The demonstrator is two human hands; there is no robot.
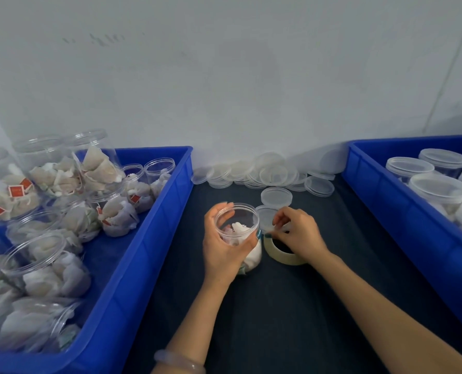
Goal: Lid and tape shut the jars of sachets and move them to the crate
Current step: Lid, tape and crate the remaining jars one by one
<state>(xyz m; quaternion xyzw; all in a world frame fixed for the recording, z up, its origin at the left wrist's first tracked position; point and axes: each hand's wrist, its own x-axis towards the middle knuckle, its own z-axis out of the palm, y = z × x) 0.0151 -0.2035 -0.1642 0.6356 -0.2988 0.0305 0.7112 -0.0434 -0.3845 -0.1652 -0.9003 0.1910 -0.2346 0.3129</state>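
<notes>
One unlidded jar point(236, 228) mid-scene on the mat point(278, 306), left hand point(221, 247) curled round it. Right hand point(297, 233) pinches a lid point(265, 215) just right, above the tape roll point(283, 255). Seat lid level, press evenly.

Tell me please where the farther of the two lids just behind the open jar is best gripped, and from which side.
Grip the lid by its rim, coming from above with thumb and fingers on its left and right edges. It lies flat on the table, probably too low for a sideways approach, and a second lid sits close at its near edge.
</notes>
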